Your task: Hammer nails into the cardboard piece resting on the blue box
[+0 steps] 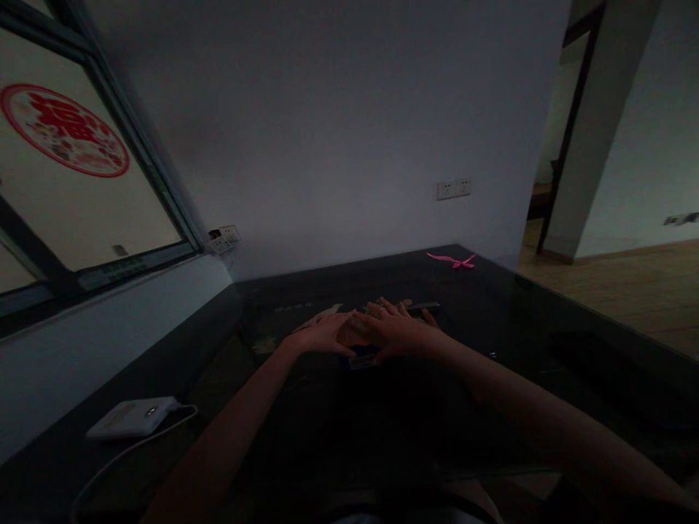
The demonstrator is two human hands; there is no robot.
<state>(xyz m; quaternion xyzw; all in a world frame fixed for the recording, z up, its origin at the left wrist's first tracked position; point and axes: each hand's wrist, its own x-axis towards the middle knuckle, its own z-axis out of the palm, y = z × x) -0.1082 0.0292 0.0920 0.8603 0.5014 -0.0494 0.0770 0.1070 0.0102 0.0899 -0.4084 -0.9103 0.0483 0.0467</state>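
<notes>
At a glossy black table [382, 274] in a dimly lit room, a person's two bare hands come together near the middle of the tabletop. The left hand [323, 334] and the right hand [403, 332] arch toward each other, fingers spread and thumbs lowered toward a small dark-blue item with pale markings [361, 359], which sits between them at the thumbs. Whether either hand grasps it or merely frames it cannot be told in the gloom. Just past the right hand's fingers lies a narrow grey strip [424, 306], too faint to identify.

Near the table's far right corner, well apart from the hands, rests a pink ribbon [456, 261], seemingly knotted. To the left, a white power bank [129, 419] with a small lit display lies flat, its white cable [136, 442] curving toward the lower edge of view. Beyond, a pair of wall sockets [454, 188] is set in the pale wall [328, 131], and a round red-and-white decal [65, 131] bearing the character 福 adorns the window at left.
</notes>
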